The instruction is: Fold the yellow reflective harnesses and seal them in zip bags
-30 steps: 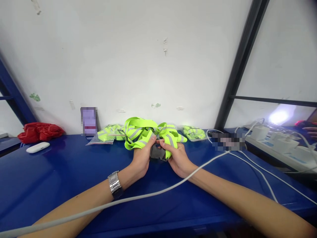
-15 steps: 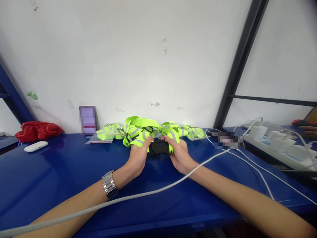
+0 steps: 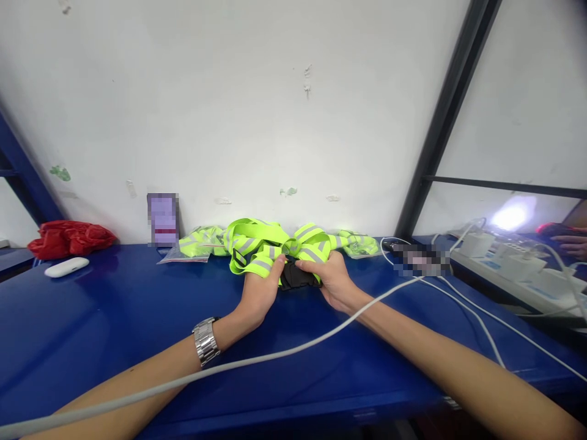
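So the fingers (image 3: 279,267) of the left hand (image 3: 260,294) are gripping one end of the black side-release buckle (image 3: 300,277), and the right hand (image 3: 338,282) is pinching the other end, thumbs on top. Can't tell if it's fully clicked in, but the halves are looking pretty much lined up. The neon reflective harness (image 3: 257,232) is sitting bunched in loose loops right behind it, over the middle of the blue bench (image 3: 114,305), so I'd call the gathering mostly done and the tidying not. It isn't bagged either, while a bagged harness (image 3: 202,242) is lying to its left and another packed bundle (image 3: 360,244) to its right. Farther out, a phone (image 3: 164,220) is leaning on the wall and a white cable (image 3: 293,350) is crossing in front.
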Demonstrator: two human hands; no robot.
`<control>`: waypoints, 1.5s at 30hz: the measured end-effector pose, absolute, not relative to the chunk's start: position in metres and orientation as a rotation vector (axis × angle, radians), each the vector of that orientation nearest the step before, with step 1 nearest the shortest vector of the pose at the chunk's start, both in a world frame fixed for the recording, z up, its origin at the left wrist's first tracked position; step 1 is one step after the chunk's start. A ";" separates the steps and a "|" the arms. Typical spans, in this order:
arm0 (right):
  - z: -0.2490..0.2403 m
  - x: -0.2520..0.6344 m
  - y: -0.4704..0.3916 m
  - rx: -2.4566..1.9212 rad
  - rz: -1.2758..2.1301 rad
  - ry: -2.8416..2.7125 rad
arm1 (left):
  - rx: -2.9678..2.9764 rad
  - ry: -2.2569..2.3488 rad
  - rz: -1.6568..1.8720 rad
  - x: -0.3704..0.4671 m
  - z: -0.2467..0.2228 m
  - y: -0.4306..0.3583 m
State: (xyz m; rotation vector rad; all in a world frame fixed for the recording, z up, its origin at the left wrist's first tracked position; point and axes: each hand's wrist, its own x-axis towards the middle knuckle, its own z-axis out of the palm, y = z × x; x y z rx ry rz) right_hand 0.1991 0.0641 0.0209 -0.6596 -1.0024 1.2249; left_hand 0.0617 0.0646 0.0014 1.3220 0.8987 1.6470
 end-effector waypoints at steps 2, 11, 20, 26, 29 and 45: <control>0.022 0.199 0.066 -0.739 1.196 -0.992 | 1.362 0.943 1.636 0.059 0.001 0.065; 0.008 0.197 0.075 -0.871 1.055 -0.846 | 1.436 1.082 1.568 0.049 -0.001 0.065; -0.001 0.203 0.068 -1.228 0.672 -1.593 | 2.527 1.290 1.157 0.000 -0.005 0.057; 0.000 0.199 0.055 -1.420 0.060 -1.983 | 3.012 1.160 0.952 0.000 -0.017 0.058; 0.002 0.199 0.048 -1.506 -0.210 -2.143 | 3.084 1.071 0.959 0.004 -0.016 0.062; 0.005 0.203 0.045 -1.455 -0.088 -2.435 | 2.657 1.012 0.989 0.005 0.000 0.051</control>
